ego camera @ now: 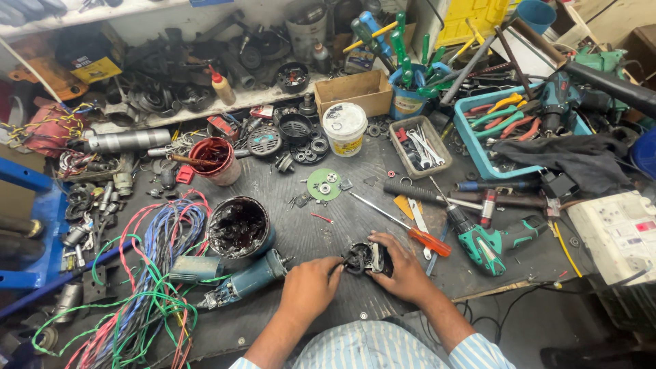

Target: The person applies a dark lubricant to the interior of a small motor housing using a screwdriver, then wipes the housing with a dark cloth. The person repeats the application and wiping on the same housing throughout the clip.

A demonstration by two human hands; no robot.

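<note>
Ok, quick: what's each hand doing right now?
Left hand: closed on the left side of the small black motor part.
Right hand: closed over the same part from the right, holding it on the workbench.

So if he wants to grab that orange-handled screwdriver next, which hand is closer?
Probably the right hand. It rests on the small black part, and the orange-handled screwdriver lies just beside it. The left hand is on the part's far side and would have to cross over.

Far centre: open brown cardboard box (pixel 355 92); just near it, white round plastic tub (pixel 344 128) with printed lid label. Far left: yellow rectangular label (pixel 96 69) on shelf clutter.
</note>
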